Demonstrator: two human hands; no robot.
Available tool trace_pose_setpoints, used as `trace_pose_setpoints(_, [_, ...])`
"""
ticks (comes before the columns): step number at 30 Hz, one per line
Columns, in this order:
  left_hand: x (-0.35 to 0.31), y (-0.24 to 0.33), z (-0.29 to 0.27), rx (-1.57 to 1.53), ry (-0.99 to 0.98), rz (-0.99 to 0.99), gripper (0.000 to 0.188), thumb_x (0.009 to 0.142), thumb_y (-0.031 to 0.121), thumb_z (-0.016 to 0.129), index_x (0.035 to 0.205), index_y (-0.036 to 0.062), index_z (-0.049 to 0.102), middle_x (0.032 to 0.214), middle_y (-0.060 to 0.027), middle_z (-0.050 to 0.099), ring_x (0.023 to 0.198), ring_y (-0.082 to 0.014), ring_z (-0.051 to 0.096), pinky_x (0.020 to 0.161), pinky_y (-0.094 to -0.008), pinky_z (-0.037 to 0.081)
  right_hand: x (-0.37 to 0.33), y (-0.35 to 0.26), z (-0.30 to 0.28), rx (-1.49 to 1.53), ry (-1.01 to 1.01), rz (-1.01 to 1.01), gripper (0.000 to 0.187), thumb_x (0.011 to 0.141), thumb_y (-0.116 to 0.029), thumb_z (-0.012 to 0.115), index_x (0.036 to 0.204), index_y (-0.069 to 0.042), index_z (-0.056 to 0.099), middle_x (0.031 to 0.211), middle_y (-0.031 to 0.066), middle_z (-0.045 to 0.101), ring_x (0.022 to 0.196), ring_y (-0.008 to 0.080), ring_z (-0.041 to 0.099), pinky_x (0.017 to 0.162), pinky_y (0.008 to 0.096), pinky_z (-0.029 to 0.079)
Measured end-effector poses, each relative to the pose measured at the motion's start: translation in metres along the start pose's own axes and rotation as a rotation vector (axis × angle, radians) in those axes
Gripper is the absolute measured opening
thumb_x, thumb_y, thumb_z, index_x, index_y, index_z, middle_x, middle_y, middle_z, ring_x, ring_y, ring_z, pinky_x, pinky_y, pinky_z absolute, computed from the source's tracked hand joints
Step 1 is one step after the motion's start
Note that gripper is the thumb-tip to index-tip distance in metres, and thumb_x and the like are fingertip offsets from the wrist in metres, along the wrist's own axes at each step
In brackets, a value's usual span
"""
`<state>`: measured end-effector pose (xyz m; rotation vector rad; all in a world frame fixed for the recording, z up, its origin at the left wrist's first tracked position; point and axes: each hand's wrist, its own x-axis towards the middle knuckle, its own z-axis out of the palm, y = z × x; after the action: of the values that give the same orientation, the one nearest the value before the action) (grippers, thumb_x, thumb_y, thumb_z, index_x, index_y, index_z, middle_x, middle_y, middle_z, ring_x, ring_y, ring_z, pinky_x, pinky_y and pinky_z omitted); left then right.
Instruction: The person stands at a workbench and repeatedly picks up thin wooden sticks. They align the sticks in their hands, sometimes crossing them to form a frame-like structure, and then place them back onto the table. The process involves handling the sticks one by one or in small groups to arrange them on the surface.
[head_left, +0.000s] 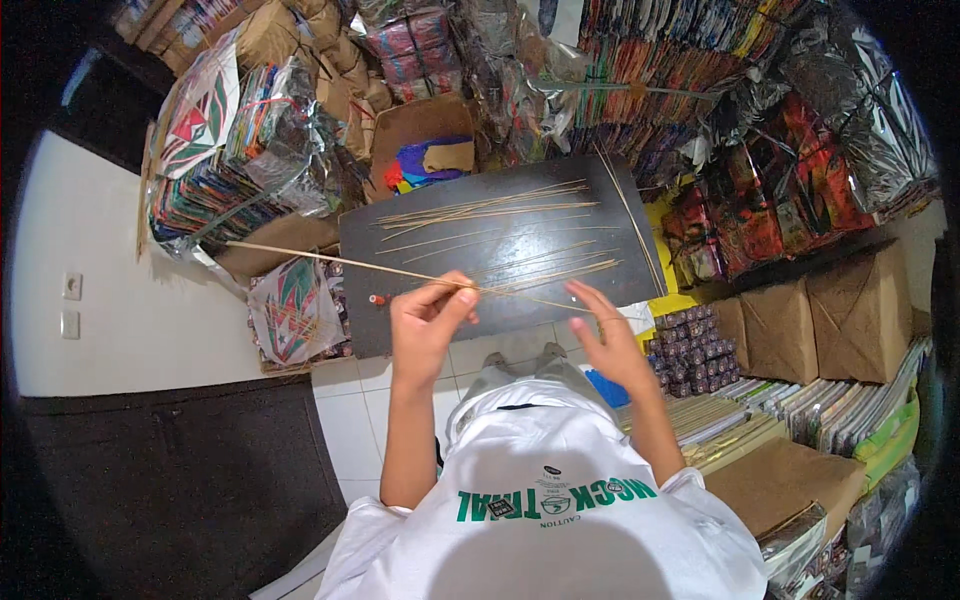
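Observation:
My left hand (pixel 435 315) pinches a long thin bamboo stick (pixel 345 262) between thumb and fingers. The stick slants from the upper left, past the table's left edge, down toward the right. Its thin right end reaches close to my right hand (pixel 607 335), which is open with the fingers apart. Whether that hand touches the stick I cannot tell. Under and beyond my hands, several loose thin sticks (pixel 480 213) lie roughly lengthwise on the dark table (pixel 370 240). A few more sticks (pixel 630 215) lie along its right end.
A small orange-red spool (pixel 377 299) sits at the table's left. Behind stands an open cardboard box (pixel 410 125) with colourful pieces. Tied stacks of printed sheets (pixel 225 165) and wrapped bundles (pixel 765 205) crowd the sides. Small dark boxes (pixel 690 350) are piled near my right arm.

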<state>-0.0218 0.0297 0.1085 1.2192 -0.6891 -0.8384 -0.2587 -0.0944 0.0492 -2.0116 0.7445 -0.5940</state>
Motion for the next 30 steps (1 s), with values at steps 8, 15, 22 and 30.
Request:
trace_pose_setpoints(8, [0.003,-0.003,0.019,0.023,0.006,0.010,0.012,0.089,0.002,0.068,0.097,-0.0066,0.070,0.094,-0.0059,0.067,0.070,-0.0088,0.059,0.063,-0.0228,0.050,0.018,-0.076,0.032,0.653,-0.248,0.117,0.031,0.102,-0.018,0.049,0.128,-0.005,0.057,0.089,0.0038,0.062,0.077,0.0096,0.055,0.071,0.0273,0.045])
trace_pose_setpoints(15, [-0.001,-0.007,0.017,0.173,0.027,-0.010,0.011,0.089,0.002,0.067,0.095,-0.0063,0.070,0.097,-0.0058,0.068,0.075,-0.0085,0.060,0.065,-0.0229,0.050,0.015,-0.086,0.035,0.607,-0.130,0.101,0.018,0.100,-0.011,0.050,0.105,-0.003,0.065,0.070,-0.0087,0.047,0.061,-0.0001,0.037,0.054,0.0205,0.030])
trace_pose_setpoints(22, [-0.007,-0.025,0.019,0.366,-0.123,0.115,0.015,0.086,0.000,0.067,0.099,-0.0061,0.071,0.093,-0.0093,0.070,0.082,-0.0110,0.064,0.071,-0.0237,0.051,0.021,-0.093,0.032,0.689,-0.167,0.123,0.017,0.098,-0.008,0.050,0.100,-0.002,0.066,0.073,-0.0087,0.054,0.057,-0.0020,0.037,0.048,0.0192,0.029])
trace_pose_setpoints(30, [-0.014,-0.016,0.023,0.529,-0.097,0.074,0.015,0.084,0.000,0.069,0.097,-0.0057,0.071,0.096,-0.0111,0.071,0.085,-0.0148,0.066,0.078,-0.0259,0.054,0.038,-0.099,-0.003,1.253,-0.214,0.501,0.027,0.102,-0.017,0.051,0.119,0.001,0.061,0.064,-0.0107,0.034,0.045,-0.0011,0.025,0.039,0.0184,0.018])
